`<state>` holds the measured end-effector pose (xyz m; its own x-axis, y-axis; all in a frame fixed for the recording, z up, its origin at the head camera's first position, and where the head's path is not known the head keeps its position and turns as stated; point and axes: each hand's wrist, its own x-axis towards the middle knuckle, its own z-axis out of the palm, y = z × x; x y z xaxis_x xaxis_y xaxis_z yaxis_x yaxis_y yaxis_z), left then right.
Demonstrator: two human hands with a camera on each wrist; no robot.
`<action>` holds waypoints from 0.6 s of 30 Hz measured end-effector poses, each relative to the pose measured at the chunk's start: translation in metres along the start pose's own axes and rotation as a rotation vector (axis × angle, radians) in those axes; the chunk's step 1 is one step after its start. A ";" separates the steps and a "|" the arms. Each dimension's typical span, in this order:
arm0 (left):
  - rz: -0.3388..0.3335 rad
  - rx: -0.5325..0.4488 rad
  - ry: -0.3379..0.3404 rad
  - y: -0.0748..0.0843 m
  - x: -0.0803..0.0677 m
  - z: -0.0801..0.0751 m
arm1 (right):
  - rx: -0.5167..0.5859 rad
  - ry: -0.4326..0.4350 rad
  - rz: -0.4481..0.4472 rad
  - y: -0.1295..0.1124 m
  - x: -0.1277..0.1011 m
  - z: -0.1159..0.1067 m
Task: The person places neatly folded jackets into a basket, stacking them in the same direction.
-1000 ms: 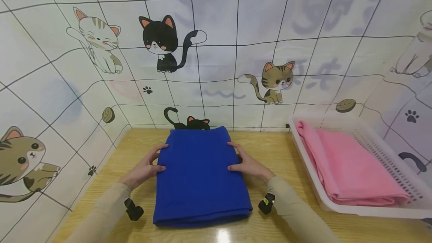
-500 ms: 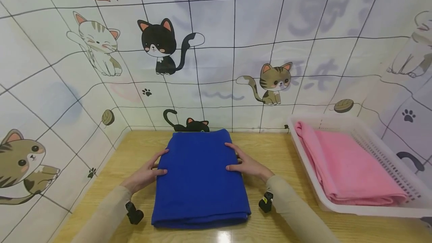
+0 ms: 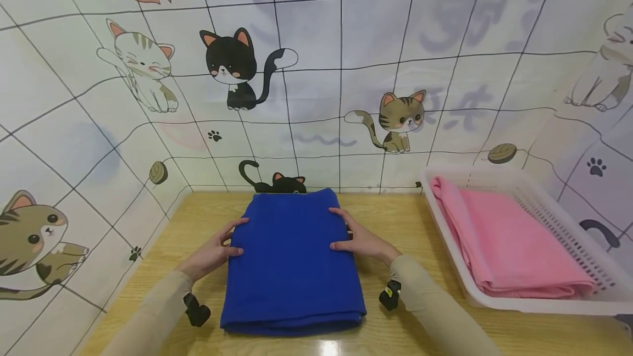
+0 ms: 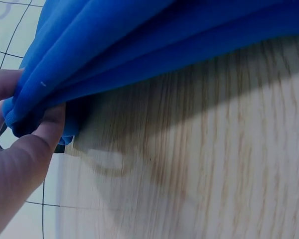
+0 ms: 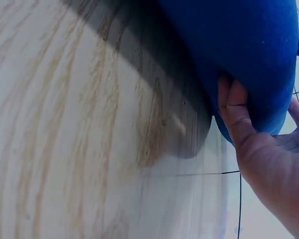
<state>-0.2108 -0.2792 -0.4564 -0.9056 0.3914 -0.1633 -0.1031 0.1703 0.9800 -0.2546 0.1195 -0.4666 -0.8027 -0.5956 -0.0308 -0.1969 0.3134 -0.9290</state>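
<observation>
A folded blue cloth [image 3: 294, 268] lies lengthwise on the wooden table, its stacked layers showing along the near edge. My left hand [image 3: 209, 256] grips its left side, thumb and fingers spread along the border. In the left wrist view, the thumb [image 4: 49, 128] and fingers pinch several soft folds of the cloth [image 4: 109, 45] between them. Opposite, my right hand [image 3: 368, 243] holds the right side. The right wrist view has fingers [image 5: 234, 102] pressed into the rounded blue edge [image 5: 269, 59], the others reaching around it.
To the right stands a white plastic basket [image 3: 447, 235] with slotted walls, with a folded pink cloth [image 3: 514, 240] inside. The wooden table [image 3: 400, 213] meets a wall [image 3: 316, 92] printed with cats and grid lines at the back and sides.
The head view has shifted slightly. Both hands stay at the sides of the blue cloth, which keeps nearly the same place.
</observation>
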 end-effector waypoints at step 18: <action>0.025 -0.056 0.018 0.019 0.022 0.019 | 0.003 0.084 -0.012 -0.006 -0.016 -0.013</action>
<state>-0.2249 -0.2505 -0.4432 -0.9154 0.3784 -0.1370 -0.1027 0.1095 0.9887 -0.2483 0.1368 -0.4556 -0.8450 -0.5347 0.0113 -0.2051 0.3044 -0.9302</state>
